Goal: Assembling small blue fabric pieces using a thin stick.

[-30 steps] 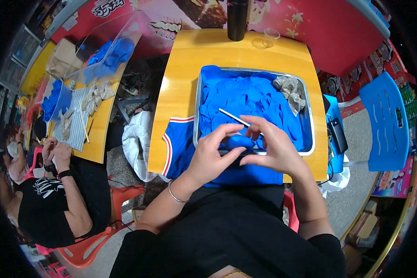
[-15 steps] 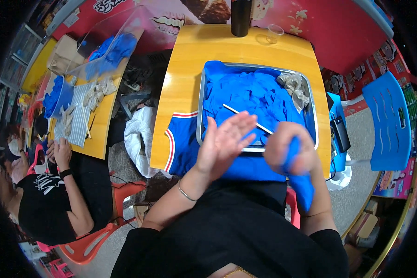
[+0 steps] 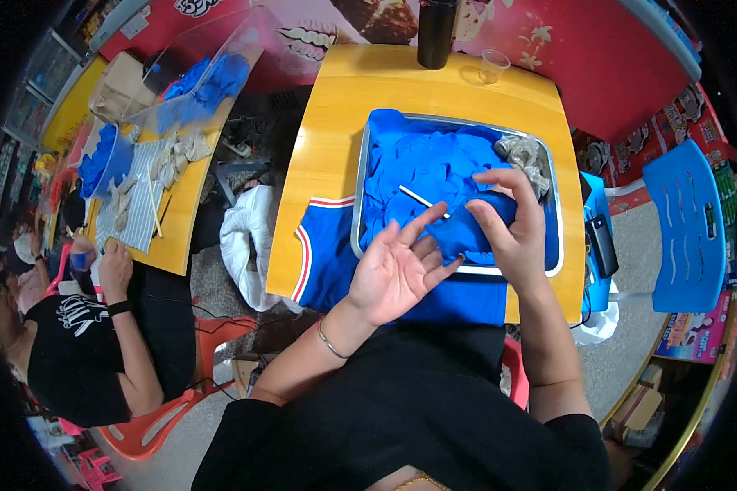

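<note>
Left hand (image 3: pixel 397 274): palm up, fingers spread and released, over near rim of metal tray (image 3: pixel 359 214), fingertips touching blue glove (image 3: pixel 467 229). Right hand (image 3: pixel 512 225): fingers curled, grasping the glove over the tray. Earlier: left palm raised higher, right hand lower, off tray's right corner.

The right hand (image 3: pixel 512 225) covers part of the blue glove (image 3: pixel 467 231) it pinches. A heap of blue gloves (image 3: pixel 434 168) hides the metal tray (image 3: pixel 358 204) floor. The black bottle (image 3: pixel 436 33) is cut off at the top edge. The grey items (image 3: pixel 526 157) in the tray's corner are unidentifiable.
</note>
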Action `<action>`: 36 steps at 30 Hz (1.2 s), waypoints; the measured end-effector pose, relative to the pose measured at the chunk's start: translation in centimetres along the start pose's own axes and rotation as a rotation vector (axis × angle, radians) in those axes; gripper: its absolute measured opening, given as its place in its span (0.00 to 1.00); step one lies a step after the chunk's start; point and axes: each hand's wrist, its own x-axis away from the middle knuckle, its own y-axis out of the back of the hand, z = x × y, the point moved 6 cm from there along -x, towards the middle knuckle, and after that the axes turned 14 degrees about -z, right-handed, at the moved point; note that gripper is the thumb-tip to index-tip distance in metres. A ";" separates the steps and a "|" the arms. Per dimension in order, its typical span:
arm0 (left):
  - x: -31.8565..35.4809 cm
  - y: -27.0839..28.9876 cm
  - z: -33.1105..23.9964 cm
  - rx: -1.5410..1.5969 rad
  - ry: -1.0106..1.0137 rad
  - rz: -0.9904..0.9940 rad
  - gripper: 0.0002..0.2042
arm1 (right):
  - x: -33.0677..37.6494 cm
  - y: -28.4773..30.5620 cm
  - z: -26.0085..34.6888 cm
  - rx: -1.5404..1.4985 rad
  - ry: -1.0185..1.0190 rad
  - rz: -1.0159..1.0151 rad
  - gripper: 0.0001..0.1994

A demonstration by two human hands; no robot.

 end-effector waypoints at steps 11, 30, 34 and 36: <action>0.4 2.6 -3.0 -0.897 -0.811 0.005 0.16 | 6.4 -2.2 -4.0 -0.533 -1.113 0.428 0.12; -1.3 3.6 0.2 -0.140 -0.246 -0.152 0.20 | 6.4 -2.1 -1.6 0.115 -0.134 0.313 0.14; -1.2 3.6 0.1 -0.163 -0.259 -0.162 0.17 | 6.1 -2.1 -1.5 0.178 -0.041 0.345 0.10; -1.1 3.7 0.2 -0.200 -0.277 -0.175 0.15 | 6.0 -2.3 -1.5 0.182 -0.039 0.369 0.10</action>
